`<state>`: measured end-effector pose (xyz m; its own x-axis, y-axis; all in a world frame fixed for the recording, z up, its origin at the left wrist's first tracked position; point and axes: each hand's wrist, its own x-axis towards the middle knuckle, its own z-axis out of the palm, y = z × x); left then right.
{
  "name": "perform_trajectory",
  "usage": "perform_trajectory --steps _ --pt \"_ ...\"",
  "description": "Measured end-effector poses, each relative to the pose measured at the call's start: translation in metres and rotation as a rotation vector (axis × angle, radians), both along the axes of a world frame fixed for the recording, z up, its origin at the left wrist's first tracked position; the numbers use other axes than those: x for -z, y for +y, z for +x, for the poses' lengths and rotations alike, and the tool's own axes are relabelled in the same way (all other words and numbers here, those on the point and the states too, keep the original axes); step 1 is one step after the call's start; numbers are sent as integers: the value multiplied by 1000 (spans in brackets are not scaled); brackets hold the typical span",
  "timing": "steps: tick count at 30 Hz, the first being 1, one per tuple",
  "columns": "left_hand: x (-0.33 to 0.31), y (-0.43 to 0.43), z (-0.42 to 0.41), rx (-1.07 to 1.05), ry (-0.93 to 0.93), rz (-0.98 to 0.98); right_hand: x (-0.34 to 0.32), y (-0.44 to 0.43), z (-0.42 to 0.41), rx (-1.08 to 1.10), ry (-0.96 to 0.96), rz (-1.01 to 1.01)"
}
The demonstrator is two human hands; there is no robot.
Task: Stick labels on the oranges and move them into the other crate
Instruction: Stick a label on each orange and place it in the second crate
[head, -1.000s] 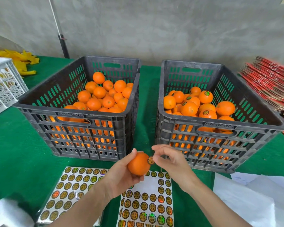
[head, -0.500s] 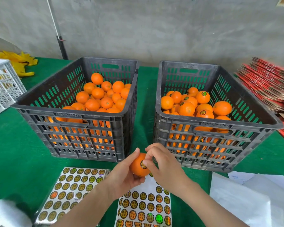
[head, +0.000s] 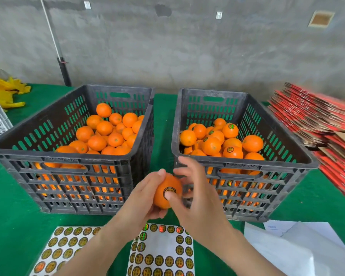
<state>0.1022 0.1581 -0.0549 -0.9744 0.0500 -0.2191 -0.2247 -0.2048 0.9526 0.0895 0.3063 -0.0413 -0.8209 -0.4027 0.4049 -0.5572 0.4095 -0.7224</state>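
Just off a front corner of the right crate, left hand gripping an orange, right hand fingers splayed (holding nothing), thumb pressing a round label onto the fruit

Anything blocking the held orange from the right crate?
Only the right crate's near wall: the orange in the left hand sits in front of it, seemingly below the rim. The right hand presses the label. Above the rim, nothing visible.
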Motion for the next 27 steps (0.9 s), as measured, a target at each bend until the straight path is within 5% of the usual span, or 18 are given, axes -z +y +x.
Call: perform_trajectory --steps 8,12,14,16,18,22,27 --pt "-77 31 -74 59 278 -193 -77 28 -60 -114 -88 -120" --pt "-87 54 -126 -93 340 -296 -104 42 -128 58 -26 -49" --pt "-75 56 -144 -169 400 -623 -104 45 -175 189 -30 -34" --pt "-58 54 -155 -4 433 -1121 -96 46 -228 330 -42 93" --pt "-47 54 -159 194 416 -1402 -80 48 -275 401 -83 256" --pt "-41 54 -165 196 409 -1427 -37 49 -335 383 -168 633" --pt "-38 53 -170 181 425 -1403 4 39 -363 319 -195 843"
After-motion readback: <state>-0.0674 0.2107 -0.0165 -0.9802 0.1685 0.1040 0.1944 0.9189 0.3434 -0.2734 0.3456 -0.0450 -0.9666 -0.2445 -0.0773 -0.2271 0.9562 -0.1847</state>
